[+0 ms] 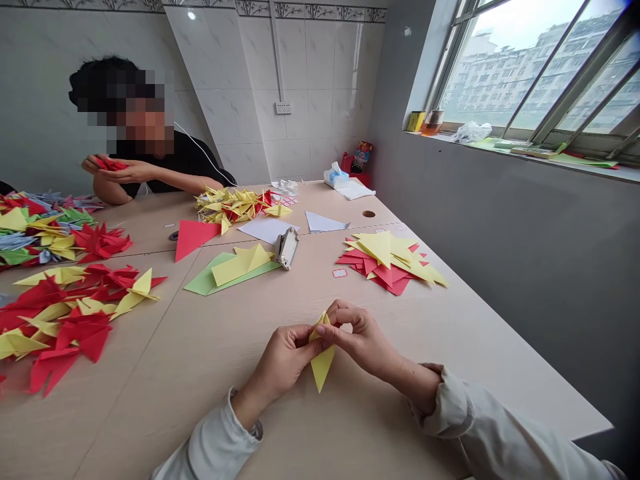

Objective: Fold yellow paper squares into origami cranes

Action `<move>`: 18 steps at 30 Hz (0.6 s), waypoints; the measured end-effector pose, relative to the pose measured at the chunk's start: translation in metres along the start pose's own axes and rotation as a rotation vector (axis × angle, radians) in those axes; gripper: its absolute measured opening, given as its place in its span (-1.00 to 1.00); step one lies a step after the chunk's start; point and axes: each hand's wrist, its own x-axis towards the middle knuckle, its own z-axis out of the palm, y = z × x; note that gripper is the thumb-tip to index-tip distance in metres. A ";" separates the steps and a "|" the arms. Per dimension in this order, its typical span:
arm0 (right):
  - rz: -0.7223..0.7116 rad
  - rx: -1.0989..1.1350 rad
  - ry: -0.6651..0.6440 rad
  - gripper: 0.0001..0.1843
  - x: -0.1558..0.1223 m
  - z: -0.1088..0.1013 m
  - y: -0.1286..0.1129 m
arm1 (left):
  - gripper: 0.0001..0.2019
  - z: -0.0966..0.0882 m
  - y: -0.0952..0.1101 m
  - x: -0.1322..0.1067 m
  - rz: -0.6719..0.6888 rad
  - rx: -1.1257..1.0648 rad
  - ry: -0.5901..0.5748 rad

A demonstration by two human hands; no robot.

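Pale laminate table (200, 400), field side: your left hand (280, 357) and right hand (363, 337) both closed, pinching folded yellow paper (323, 363).

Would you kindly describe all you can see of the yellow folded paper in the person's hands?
The yellow folded paper is thin and matte, creased into a narrow pointed form. Its long tip aims down toward the pale table. The left hand and right hand pinch its upper part, and a shorter point rises between them. Whether the tip touches the table is unclear.
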 end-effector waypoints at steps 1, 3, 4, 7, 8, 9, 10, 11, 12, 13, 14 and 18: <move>0.016 0.017 0.006 -0.72 0.000 -0.001 0.000 | -0.74 0.000 0.000 -0.001 -0.025 0.008 -0.011; 0.046 0.064 0.015 -0.73 0.001 -0.002 -0.001 | -0.75 0.000 0.000 -0.002 -0.064 0.020 -0.041; 0.055 0.085 0.018 -0.73 0.001 -0.003 0.000 | -0.75 0.000 -0.001 -0.002 -0.072 0.017 -0.057; 0.055 0.100 0.039 -0.70 0.000 -0.002 0.000 | -0.76 0.001 -0.001 -0.002 -0.074 -0.019 -0.087; 0.051 0.090 0.058 -0.70 0.000 -0.001 0.000 | -0.76 0.002 0.000 -0.002 -0.075 -0.026 -0.085; 0.048 0.078 0.084 -0.69 -0.001 0.000 0.001 | -0.75 0.002 0.000 -0.002 -0.076 -0.027 -0.077; 0.050 0.070 0.114 -0.69 -0.001 0.002 0.001 | -0.75 0.003 0.001 -0.002 -0.081 -0.026 -0.068; 0.053 0.068 0.149 -0.67 -0.002 0.003 0.001 | -0.74 0.004 0.002 -0.002 -0.088 -0.024 -0.060; 0.058 0.072 0.179 -0.66 -0.002 0.004 0.001 | -0.73 0.005 0.004 -0.002 -0.094 -0.023 -0.056; 0.063 0.082 0.201 -0.65 -0.001 0.004 0.001 | -0.72 0.005 0.005 -0.002 -0.100 -0.026 -0.059; 0.067 0.092 0.212 -0.64 -0.001 0.004 0.001 | -0.72 0.005 0.006 -0.002 -0.103 -0.029 -0.069; 0.099 0.113 0.214 -0.60 0.005 -0.005 -0.001 | -0.70 0.001 0.008 -0.003 -0.106 -0.034 -0.100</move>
